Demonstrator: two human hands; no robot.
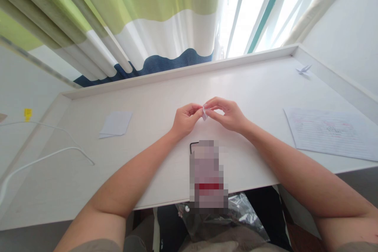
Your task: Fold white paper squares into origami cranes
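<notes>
Between my hands, over the middle of the white desk, is a small folded piece of white paper [205, 114]. My left hand [187, 119] pinches its left side between thumb and fingers. From the right, my right hand [226, 113] grips the same paper with thumb and fingertips. Part of the paper is hidden behind the fingers, so its full folded shape cannot be made out. Just below the hands, at the desk's front edge, lies a dark-rimmed phone-like object [206, 173], mostly covered by a pixelated patch.
Square white sheets [116, 124] lie on the left of the desk [159, 173]. Lined written papers [327, 132] rest at right, with a folded paper piece [304, 70] in the far corner. White cables [47, 157] cross the left side. A clear plastic bag [245, 212] sits on my lap.
</notes>
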